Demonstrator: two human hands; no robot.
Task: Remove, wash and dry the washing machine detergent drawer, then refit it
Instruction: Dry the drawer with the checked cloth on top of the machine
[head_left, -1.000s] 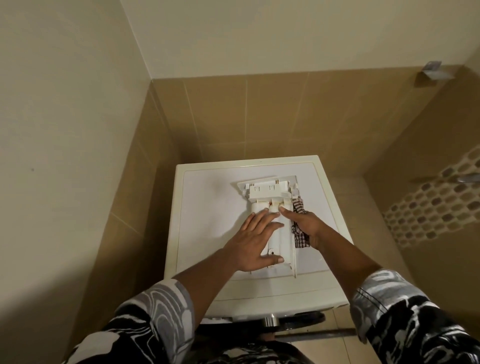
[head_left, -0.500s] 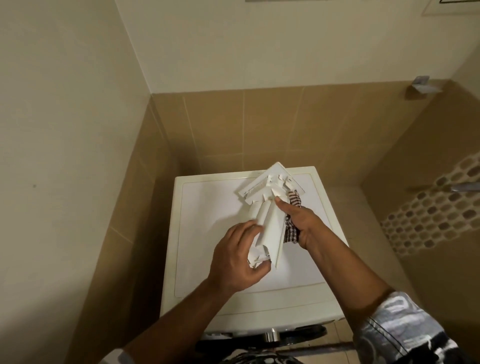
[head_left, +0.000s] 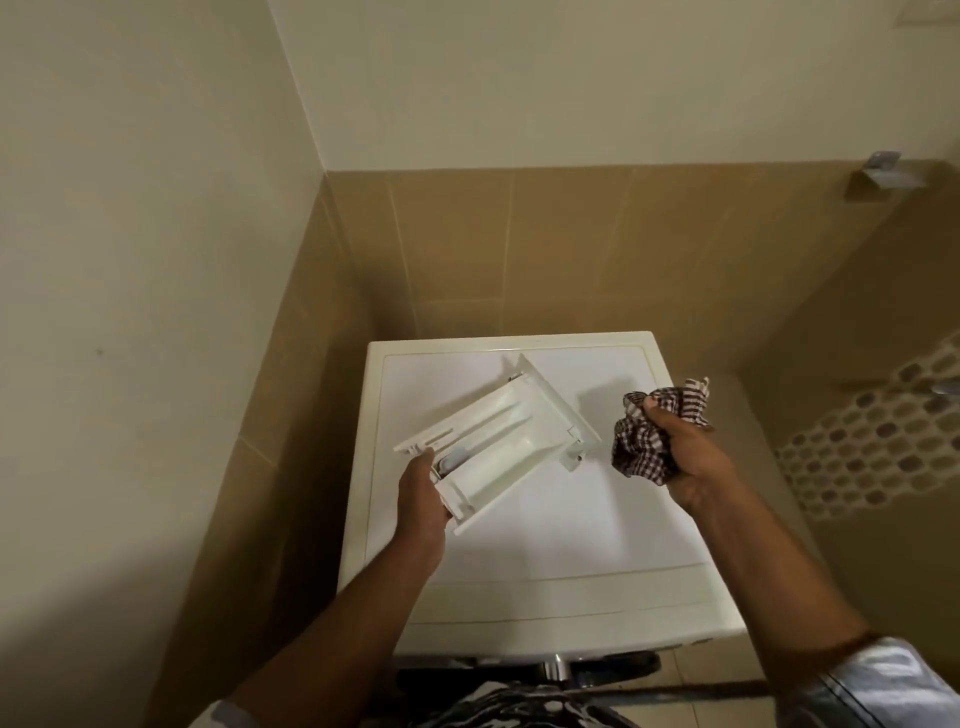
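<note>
Since half a second ago: drawer turned compartments-up, and the right hand has come off it to the right, cloth with it. Left hand (head_left: 422, 501) is clamped on the near end of the detergent drawer (head_left: 498, 441), thumb over the rim. Drawer looks lifted off the washing machine top (head_left: 519, 561) and tilted. Its long axis runs from the left hand away and rightward, with the front panel (head_left: 558, 410) at the far end. Right hand (head_left: 685, 460) is clenched round the checked cloth (head_left: 644, 441), just beside that panel but not touching it. Judgement: drying step. The cloth hand lies nearest the panel end and would enter the open compartments from the right.
</note>
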